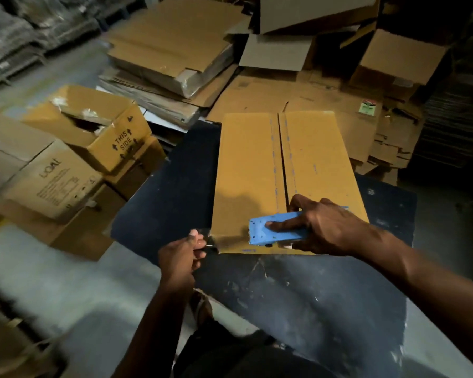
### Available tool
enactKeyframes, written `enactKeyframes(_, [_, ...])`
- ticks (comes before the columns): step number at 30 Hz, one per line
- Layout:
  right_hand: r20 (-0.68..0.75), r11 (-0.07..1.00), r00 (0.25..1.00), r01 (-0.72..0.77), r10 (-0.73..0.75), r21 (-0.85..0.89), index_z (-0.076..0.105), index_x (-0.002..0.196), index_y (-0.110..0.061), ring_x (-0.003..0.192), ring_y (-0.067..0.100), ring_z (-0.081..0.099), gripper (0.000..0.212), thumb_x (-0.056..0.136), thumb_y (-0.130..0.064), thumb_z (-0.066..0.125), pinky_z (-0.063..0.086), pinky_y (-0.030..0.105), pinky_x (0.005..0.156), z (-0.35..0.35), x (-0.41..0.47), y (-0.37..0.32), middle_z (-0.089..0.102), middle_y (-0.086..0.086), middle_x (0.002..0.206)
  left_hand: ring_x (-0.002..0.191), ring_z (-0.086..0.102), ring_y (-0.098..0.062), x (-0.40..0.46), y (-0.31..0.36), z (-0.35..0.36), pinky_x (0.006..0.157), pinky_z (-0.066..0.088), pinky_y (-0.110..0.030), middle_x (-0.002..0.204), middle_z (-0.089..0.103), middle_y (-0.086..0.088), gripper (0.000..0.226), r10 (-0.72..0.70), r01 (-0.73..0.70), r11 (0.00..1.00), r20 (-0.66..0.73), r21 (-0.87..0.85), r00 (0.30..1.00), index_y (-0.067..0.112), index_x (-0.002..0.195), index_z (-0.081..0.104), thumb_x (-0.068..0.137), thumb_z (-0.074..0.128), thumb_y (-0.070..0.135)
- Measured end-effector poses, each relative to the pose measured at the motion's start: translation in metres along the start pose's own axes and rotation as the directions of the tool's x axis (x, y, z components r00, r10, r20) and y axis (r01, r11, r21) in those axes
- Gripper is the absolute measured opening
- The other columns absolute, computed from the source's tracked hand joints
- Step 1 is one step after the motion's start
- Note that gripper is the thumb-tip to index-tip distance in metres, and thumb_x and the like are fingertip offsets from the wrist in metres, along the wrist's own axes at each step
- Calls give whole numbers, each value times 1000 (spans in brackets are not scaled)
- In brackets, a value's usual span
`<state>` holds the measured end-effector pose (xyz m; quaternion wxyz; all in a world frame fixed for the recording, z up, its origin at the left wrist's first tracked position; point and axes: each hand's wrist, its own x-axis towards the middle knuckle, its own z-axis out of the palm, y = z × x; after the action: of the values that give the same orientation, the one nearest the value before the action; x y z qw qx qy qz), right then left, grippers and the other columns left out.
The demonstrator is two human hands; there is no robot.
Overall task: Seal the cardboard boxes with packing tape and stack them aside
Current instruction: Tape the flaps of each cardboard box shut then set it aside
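Box (279,181) on board (325,296) — piled boxes (74,148) left, flattened cardboard (175,58) seemingly behind.

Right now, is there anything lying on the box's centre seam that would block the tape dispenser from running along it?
Nothing visible blocks it. The seam of the box is bare beyond the blue tape dispenser, which the right hand holds at the near end.

"THIS SIDE" with up-arrows, black print, on the side of an open brown carton (115,143) at left | "LOAT"-like logo, uncertain, above unreadable fine print on the carton below it (52,184) | green sticker (367,107) on flattened cardboard, text illegible
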<state>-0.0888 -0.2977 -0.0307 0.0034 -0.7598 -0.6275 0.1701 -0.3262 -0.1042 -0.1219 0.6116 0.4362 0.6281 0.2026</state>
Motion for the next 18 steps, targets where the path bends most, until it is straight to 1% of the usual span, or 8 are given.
enactKeyframes(2, [30,1000,1000,0,1,-20,31,148,-66,82,11,42,59,96,-59,59,39,31,91,1,8,-2,35,-9,116,48,54,-9,11,-5,-3,45,39,-23,68,71,-1,26,-5,5,1000,3,-13,1000,4,95,77,99,71,29])
enactKeyframes(3, [43,1000,999,-4,5,-15,33,149,-64,84,13,46,58,96,-60,58,40,33,94,2,13,-4,35,-8,115,46,51,-8,16,-6,-2,43,36,-23,68,72,0,28,-12,12,1000,1,-27,1000,4,97,77,98,71,31])
enactKeyframes(4, [45,1000,999,-7,8,-17,34,149,-62,88,15,51,57,97,-61,57,40,35,97,4,17,-8,37,-7,116,46,51,-8,20,-7,-1,42,35,-23,70,74,1,28,-14,14,999,-1,-39,1000,4,97,78,96,73,32])
enactKeyframes(6, [45,998,999,-6,9,-57,35,151,-59,97,18,58,58,98,-57,57,42,39,100,6,22,-12,40,-4,119,49,52,-9,25,-5,0,44,36,-25,72,77,1,28,-4,4,999,-21,-38,1000,8,90,79,90,80,35])
enactKeyframes(8, [53,995,998,-10,15,-100,34,152,-58,101,20,59,61,98,-51,61,43,41,99,7,24,-15,40,-3,119,51,53,-11,29,-4,1,46,38,-25,73,77,-1,27,18,-19,1000,-52,-24,998,9,84,78,86,84,36])
enactKeyframes(11, [69,987,997,-12,23,-160,32,153,-57,103,20,59,61,99,-49,59,41,39,95,7,29,-23,38,-3,116,51,54,-12,33,-13,3,47,38,-24,74,77,-5,26,40,-41,999,-68,-15,997,7,84,78,87,83,32])
enactKeyframes(14, [87,979,996,-19,37,-201,34,153,-54,104,22,61,58,101,-48,57,40,40,94,4,36,-33,39,-2,116,54,57,-13,39,-23,9,51,41,-26,80,78,-7,25,5,-5,1000,-65,-2,998,8,85,78,89,81,32])
enactKeyframes(18, [115,960,992,-14,48,-281,34,154,-52,105,25,63,57,102,-45,56,41,39,91,-1,45,-43,42,2,120,55,51,-13,47,-33,16,48,36,-24,81,77,-5,25,-51,51,999,-26,-12,998,9,87,78,91,79,34])
